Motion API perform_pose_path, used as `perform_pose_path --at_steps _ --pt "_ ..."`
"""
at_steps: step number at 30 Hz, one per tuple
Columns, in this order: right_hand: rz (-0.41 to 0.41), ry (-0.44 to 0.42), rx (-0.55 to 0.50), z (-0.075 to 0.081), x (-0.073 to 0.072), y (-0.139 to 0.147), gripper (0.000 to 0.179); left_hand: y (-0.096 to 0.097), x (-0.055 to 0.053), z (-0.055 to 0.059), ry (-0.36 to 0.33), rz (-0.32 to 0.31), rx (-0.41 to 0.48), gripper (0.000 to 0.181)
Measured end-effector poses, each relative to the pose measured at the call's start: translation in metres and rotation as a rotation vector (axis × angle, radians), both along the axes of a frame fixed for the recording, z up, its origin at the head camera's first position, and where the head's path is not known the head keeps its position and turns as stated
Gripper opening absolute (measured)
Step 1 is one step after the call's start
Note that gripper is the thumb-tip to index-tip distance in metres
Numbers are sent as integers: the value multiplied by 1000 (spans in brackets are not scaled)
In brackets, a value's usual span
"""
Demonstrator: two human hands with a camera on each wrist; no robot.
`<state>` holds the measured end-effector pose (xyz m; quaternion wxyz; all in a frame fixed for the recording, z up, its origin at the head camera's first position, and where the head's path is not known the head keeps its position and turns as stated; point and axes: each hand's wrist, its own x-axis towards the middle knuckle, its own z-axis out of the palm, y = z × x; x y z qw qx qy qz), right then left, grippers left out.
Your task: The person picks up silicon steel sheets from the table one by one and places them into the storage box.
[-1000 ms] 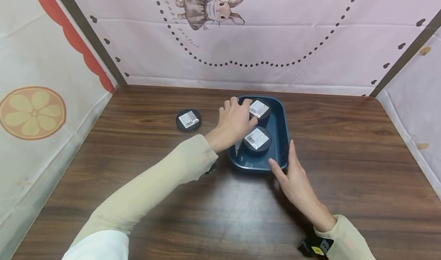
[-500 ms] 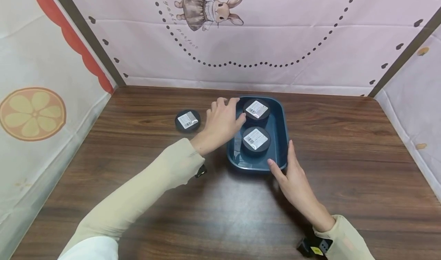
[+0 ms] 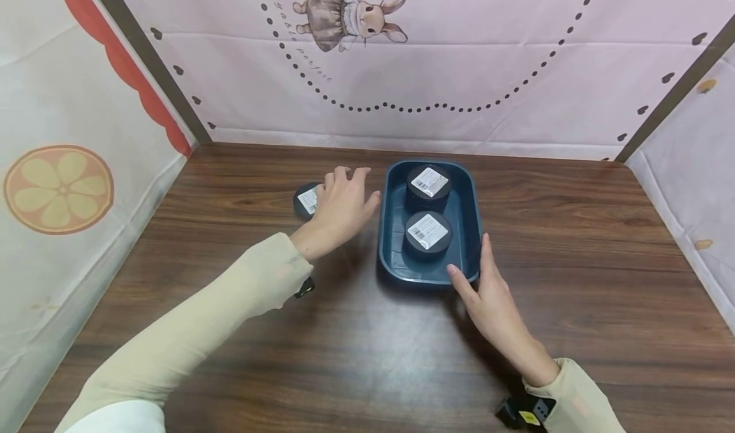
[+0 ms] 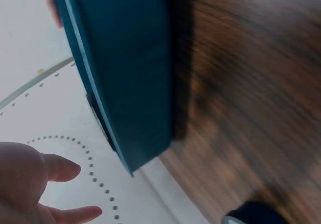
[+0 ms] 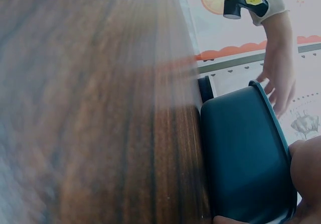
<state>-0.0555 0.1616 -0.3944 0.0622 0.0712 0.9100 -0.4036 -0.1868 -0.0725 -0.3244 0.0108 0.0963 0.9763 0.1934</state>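
Observation:
My left hand hovers over the table left of the blue tray, fingers spread with nothing held. Partly behind it lies a squat round black container with a white barcode label. Two more such containers stand inside the tray, a far one and a near one, labels up. My right hand holds the tray's near right corner, thumb at the front rim and fingers along the right side. The right wrist view shows the tray's outer wall between thumb and fingertip.
A brown wood-grain table carries everything. Cloth hangings enclose it: a pink one with a rabbit print behind, and white ones at the left and right. Each wrist wears a small black device.
My left hand has moved left from over the far container in the tray to beside the lone one, partly covering it. My right hand and the tray have stayed in place.

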Motion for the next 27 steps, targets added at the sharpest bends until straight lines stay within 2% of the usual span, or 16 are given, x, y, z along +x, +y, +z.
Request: perform_pose_path --at_steps 8,20,27 --pt "-1 6 1 -1 0 0 93 -13 -5 -14 -11 -1 -12 59" --pt "4 17 0 -3 -2 -1 94 -39 -23 -26 -145 68 -73 73" --pt "0 15 0 -3 -1 0 94 -50 -26 -32 -189 66 -68 80"
